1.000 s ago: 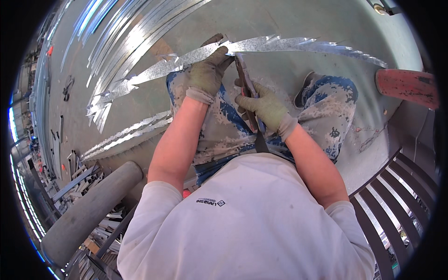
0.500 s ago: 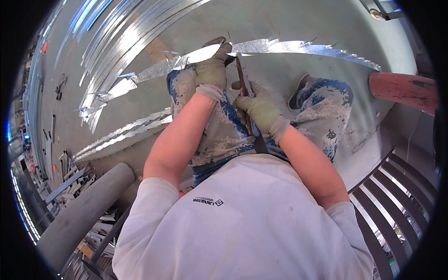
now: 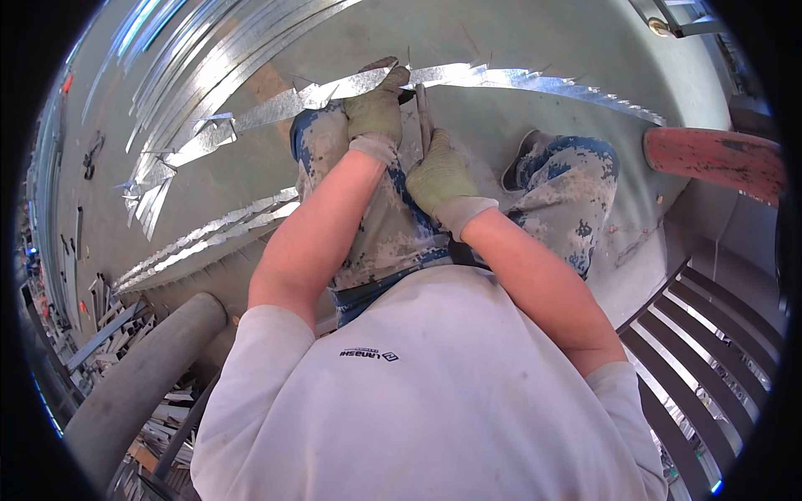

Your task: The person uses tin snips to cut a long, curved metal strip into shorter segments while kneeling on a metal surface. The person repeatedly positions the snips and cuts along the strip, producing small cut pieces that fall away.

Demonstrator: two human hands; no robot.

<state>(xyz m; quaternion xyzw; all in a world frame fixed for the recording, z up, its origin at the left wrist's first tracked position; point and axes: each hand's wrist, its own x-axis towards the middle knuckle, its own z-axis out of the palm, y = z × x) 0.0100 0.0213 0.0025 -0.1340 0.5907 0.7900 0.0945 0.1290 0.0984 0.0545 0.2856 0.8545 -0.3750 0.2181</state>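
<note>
A long, shiny sheet-metal strip (image 3: 493,77) with notched edges and upturned tabs spans the space before me. My left hand (image 3: 376,113), in a greenish work glove, is closed around it near the middle, above my left knee. My right hand (image 3: 441,174), gloved too, grips a pair of tin snips (image 3: 423,121). The snips' narrow front end reaches up to the strip's lower edge, just right of my left hand. The glove covers most of the handles, and I cannot tell whether the blades touch the metal.
Many long metal strips (image 3: 225,63) lie on the floor at the far left. Two notched strips (image 3: 209,234) rest left of my leg. A worn red tube (image 3: 710,159) is at the right, a grey tube (image 3: 150,367) at the lower left. Metal offcuts (image 3: 121,338) are heaped beyond it.
My right hand has moved up and slightly left, bringing the snips to the strip's edge. Its fingers have closed around the handles. My left hand still holds the strip.
</note>
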